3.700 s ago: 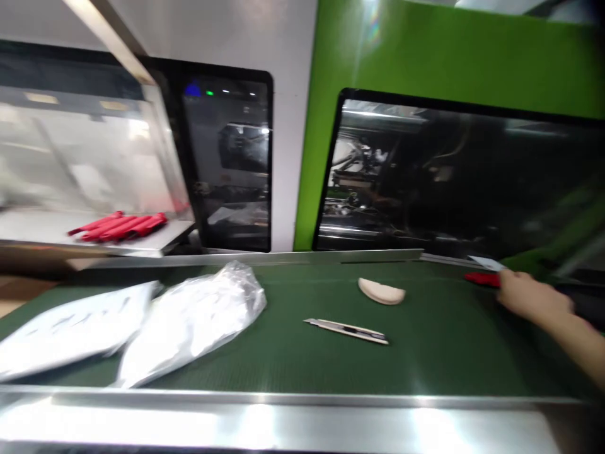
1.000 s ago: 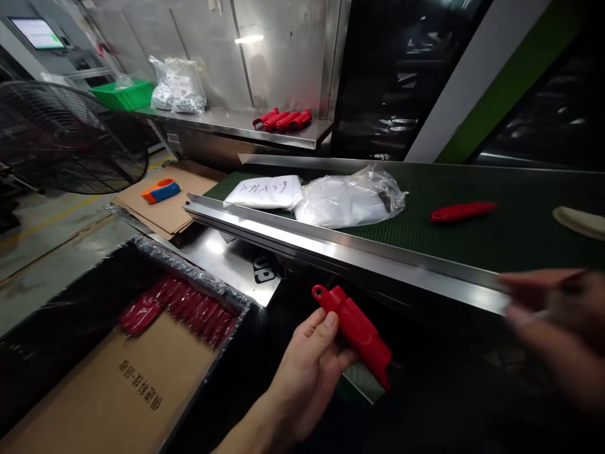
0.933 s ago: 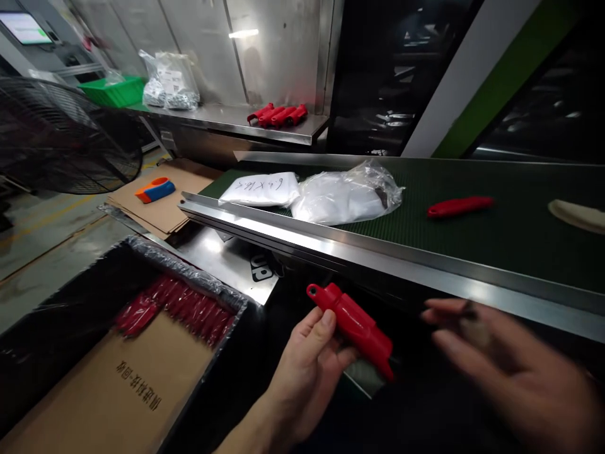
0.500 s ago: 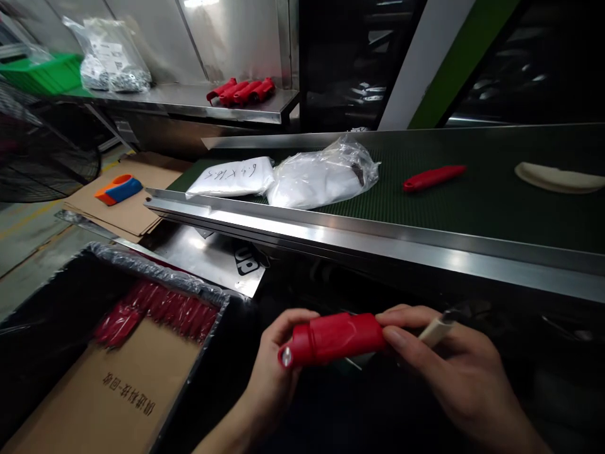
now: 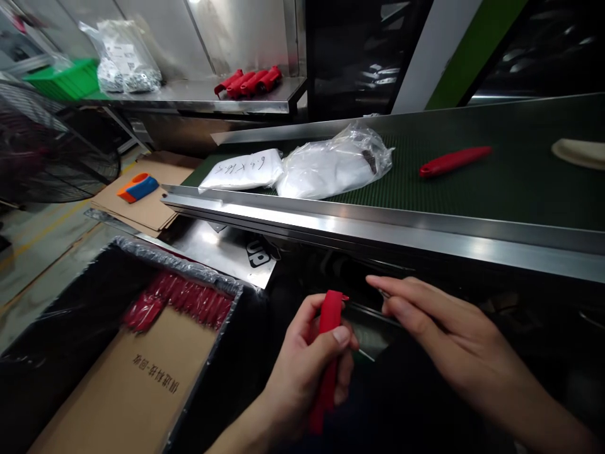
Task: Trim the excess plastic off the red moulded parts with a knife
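My left hand (image 5: 307, 372) is closed around a red plastic housing (image 5: 333, 312), which stands upright on edge with its narrow side towards me. A small red sliver sticks out near its top right. To the right and apart from the part, my right hand (image 5: 439, 328) pinches a tool with a thin metal tip (image 5: 384, 293) between thumb and forefinger. The tool's pale handle is hidden behind the fingers now. A similar slim red piece (image 5: 456, 161) lies on the green conveyor belt (image 5: 406, 195).
White plastic-wrapped packs (image 5: 331, 167) lie on the belt behind its metal rail (image 5: 378, 224). A cream piece (image 5: 579, 153) is at far right. Lower left stands a lined box (image 5: 189, 378) with several bagged red parts (image 5: 189, 299). More red housings (image 5: 248, 83) sit on the steel shelf (image 5: 189, 101).
My left hand has turned the red housing from lying sideways to upright. My right hand has let go of its end and moved apart, still with the tool. The view has shifted slightly right.
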`<act>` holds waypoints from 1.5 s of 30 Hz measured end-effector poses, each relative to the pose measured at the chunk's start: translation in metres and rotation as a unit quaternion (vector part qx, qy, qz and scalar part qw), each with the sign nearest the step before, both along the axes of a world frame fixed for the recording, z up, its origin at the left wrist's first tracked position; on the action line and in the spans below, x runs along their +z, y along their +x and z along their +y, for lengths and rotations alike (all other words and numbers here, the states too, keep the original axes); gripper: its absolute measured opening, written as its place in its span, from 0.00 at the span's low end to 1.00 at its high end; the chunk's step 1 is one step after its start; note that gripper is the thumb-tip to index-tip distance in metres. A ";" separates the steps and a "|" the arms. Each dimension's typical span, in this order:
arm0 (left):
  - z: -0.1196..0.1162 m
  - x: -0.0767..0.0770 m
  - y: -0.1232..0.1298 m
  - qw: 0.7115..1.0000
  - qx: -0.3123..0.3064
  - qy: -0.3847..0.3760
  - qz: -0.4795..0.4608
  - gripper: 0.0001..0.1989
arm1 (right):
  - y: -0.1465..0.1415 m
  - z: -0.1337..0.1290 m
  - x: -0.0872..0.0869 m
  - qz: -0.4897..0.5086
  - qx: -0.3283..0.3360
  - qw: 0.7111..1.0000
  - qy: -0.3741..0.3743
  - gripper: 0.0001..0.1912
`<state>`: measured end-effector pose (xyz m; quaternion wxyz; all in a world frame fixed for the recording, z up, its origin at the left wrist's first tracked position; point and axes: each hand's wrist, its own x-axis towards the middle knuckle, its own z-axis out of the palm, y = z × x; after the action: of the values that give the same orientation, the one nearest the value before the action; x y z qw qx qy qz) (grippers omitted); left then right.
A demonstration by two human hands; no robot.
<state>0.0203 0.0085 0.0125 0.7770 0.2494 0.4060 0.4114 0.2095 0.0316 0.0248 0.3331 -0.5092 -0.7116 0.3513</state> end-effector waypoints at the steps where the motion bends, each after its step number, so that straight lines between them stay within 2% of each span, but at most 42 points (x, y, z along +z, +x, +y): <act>1: 0.000 0.000 0.000 1.000 0.002 -0.011 0.000 0.16 | 0.000 -0.002 -0.001 -0.011 0.004 1.000 0.016 0.16; 5: -0.003 0.004 0.002 0.999 -0.012 -0.035 0.016 0.15 | -0.005 -0.010 -0.002 -0.015 0.015 0.992 0.122 0.18; 10: -0.007 0.006 0.009 0.999 0.043 -0.012 -0.017 0.16 | -0.006 -0.014 -0.001 -0.094 0.041 0.973 0.206 0.23; 13: -0.008 0.008 0.011 0.998 0.056 -0.007 -0.035 0.15 | -0.007 -0.015 0.002 -0.116 0.048 0.962 0.241 0.23; 20: -0.013 0.008 0.011 0.997 0.061 0.012 -0.055 0.14 | -0.011 -0.016 0.006 -0.111 0.024 0.961 0.253 0.19; 30: -0.013 0.009 0.011 0.995 0.061 0.018 -0.077 0.13 | -0.009 -0.014 0.007 -0.142 0.053 0.947 0.285 0.19; 36: -0.012 0.011 0.009 0.998 0.042 0.005 -0.037 0.16 | -0.008 -0.016 0.004 -0.162 0.072 0.940 0.290 0.19; 41: -0.005 0.012 0.006 0.998 0.062 -0.002 -0.030 0.15 | -0.008 -0.024 0.002 -0.174 0.095 0.929 0.311 0.20; 45: 0.003 0.016 0.004 0.997 0.079 0.007 -0.014 0.13 | -0.013 -0.036 0.002 -0.191 0.089 0.921 0.327 0.16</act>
<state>0.0241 0.0119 0.0286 0.7459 0.2169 0.4106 0.4775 0.1964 -0.0042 0.0265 0.3064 -0.3639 -0.8793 0.0231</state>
